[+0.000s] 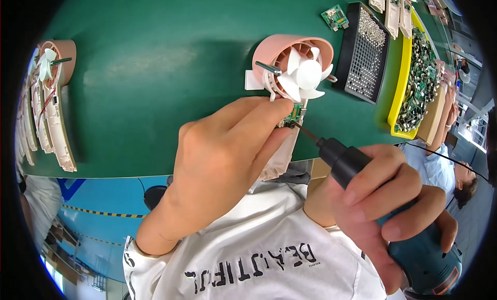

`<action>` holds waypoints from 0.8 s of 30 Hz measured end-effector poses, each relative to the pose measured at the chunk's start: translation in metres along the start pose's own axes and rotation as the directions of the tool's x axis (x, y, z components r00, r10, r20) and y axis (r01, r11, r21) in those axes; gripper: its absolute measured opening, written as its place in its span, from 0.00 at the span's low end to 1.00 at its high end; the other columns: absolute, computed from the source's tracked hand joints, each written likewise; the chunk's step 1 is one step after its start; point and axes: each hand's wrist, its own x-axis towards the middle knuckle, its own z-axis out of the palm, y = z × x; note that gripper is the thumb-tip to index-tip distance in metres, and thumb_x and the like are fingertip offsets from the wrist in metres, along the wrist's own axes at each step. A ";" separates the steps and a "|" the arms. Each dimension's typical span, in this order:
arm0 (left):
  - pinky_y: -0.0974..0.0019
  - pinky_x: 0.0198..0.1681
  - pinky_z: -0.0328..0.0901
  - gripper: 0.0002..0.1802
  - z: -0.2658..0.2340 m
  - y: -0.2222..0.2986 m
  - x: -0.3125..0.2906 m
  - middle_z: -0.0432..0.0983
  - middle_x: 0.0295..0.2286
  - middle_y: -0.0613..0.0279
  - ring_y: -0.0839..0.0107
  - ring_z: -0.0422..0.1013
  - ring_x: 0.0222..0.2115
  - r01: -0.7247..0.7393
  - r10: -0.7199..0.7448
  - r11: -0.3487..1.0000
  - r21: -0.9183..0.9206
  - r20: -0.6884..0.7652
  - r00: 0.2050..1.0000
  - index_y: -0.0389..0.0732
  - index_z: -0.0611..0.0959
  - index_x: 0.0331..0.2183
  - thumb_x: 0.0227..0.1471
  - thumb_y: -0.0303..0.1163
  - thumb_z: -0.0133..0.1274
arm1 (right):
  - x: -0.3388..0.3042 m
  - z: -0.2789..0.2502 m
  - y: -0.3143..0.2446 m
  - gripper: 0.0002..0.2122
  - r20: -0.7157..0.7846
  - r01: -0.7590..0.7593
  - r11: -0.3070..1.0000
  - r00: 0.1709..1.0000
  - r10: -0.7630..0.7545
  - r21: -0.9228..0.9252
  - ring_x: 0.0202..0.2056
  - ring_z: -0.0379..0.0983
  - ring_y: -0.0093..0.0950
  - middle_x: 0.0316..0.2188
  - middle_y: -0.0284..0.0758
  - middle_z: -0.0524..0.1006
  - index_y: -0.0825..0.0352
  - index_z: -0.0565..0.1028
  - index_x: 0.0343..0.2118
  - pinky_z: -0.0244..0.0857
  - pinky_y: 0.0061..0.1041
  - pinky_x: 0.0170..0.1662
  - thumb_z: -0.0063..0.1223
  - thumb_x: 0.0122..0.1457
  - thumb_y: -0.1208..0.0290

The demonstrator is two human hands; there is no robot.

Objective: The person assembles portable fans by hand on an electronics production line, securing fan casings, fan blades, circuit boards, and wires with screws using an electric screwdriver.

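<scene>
A pink and white handheld fan [266, 53] lies open on the green table, its white blades [309, 74] facing up. Inside its handle sits a small green circuit board [296, 113]. My left hand [220, 139] is closed at the handle, thumb and fingertips pinching about the board; part of the handle is hidden beneath them. With my right hand [380, 196] I grip a dark teal electric screwdriver [341, 158], its black nose toward the fan. The thin bit meets the board beside my left fingertips. Whether a screw is under the tip cannot be made out.
Right of the fan stands a black tray [342, 57] holding rows of small silver screws. A loose circuit board [335, 17] lies by it. Farther right is a yellow bin [397, 103] of circuit boards. More fan parts [58, 129] stand at the left; another person [432, 168] is at the right.
</scene>
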 end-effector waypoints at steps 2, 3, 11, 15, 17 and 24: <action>0.71 0.25 0.71 0.18 0.000 -0.002 -0.002 0.81 0.31 0.55 0.69 0.77 0.25 0.005 -0.005 1.000 0.017 -0.006 1.000 0.38 0.84 0.37 0.39 0.22 0.68 | 0.000 0.003 0.006 0.34 0.005 0.036 0.998 0.999 -0.037 0.049 0.20 0.65 0.21 0.32 0.25 0.68 0.56 0.65 0.59 0.64 0.24 0.22 0.60 0.52 0.43; 0.71 0.25 0.71 0.18 0.000 -0.003 -0.003 0.81 0.31 0.55 0.69 0.77 0.25 0.009 -0.008 1.000 0.015 -0.007 1.000 0.38 0.84 0.37 0.39 0.22 0.68 | 0.001 0.000 0.006 0.34 0.005 0.034 0.998 0.999 -0.034 0.055 0.20 0.65 0.21 0.32 0.25 0.68 0.56 0.65 0.59 0.64 0.24 0.22 0.60 0.52 0.43; 0.71 0.25 0.71 0.18 -0.001 0.000 0.000 0.81 0.31 0.55 0.69 0.77 0.25 0.010 -0.010 1.000 -0.009 -0.003 1.000 0.38 0.84 0.37 0.39 0.22 0.68 | 0.043 -0.011 0.003 0.34 0.393 -0.360 0.833 0.900 0.191 0.420 0.24 0.66 0.39 0.25 0.40 0.71 0.71 0.68 0.34 0.63 0.40 0.28 0.34 0.60 0.34; 0.71 0.25 0.71 0.18 0.001 -0.003 0.000 0.81 0.31 0.55 0.68 0.78 0.26 0.003 -0.003 1.000 -0.011 -0.001 1.000 0.38 0.84 0.37 0.39 0.22 0.68 | 0.004 0.005 0.008 0.35 -0.029 0.065 0.998 0.997 -0.065 -0.002 0.20 0.64 0.22 0.34 0.26 0.68 0.57 0.64 0.59 0.65 0.24 0.22 0.60 0.53 0.44; 0.71 0.26 0.71 0.18 0.001 -0.003 -0.001 0.81 0.31 0.55 0.68 0.78 0.26 0.002 -0.002 1.000 -0.006 -0.001 1.000 0.37 0.84 0.37 0.39 0.22 0.68 | 0.004 0.003 0.007 0.36 0.003 0.056 0.998 0.998 -0.056 0.009 0.20 0.64 0.22 0.35 0.26 0.67 0.57 0.63 0.60 0.65 0.24 0.23 0.59 0.52 0.44; 0.70 0.26 0.72 0.19 0.000 -0.004 -0.002 0.81 0.31 0.54 0.67 0.78 0.26 -0.014 0.014 1.000 -0.008 -0.022 1.000 0.37 0.84 0.37 0.38 0.22 0.68 | 0.015 -0.003 -0.002 0.36 0.046 0.037 0.999 0.998 -0.037 0.014 0.20 0.64 0.22 0.36 0.27 0.68 0.58 0.63 0.60 0.64 0.24 0.23 0.61 0.52 0.45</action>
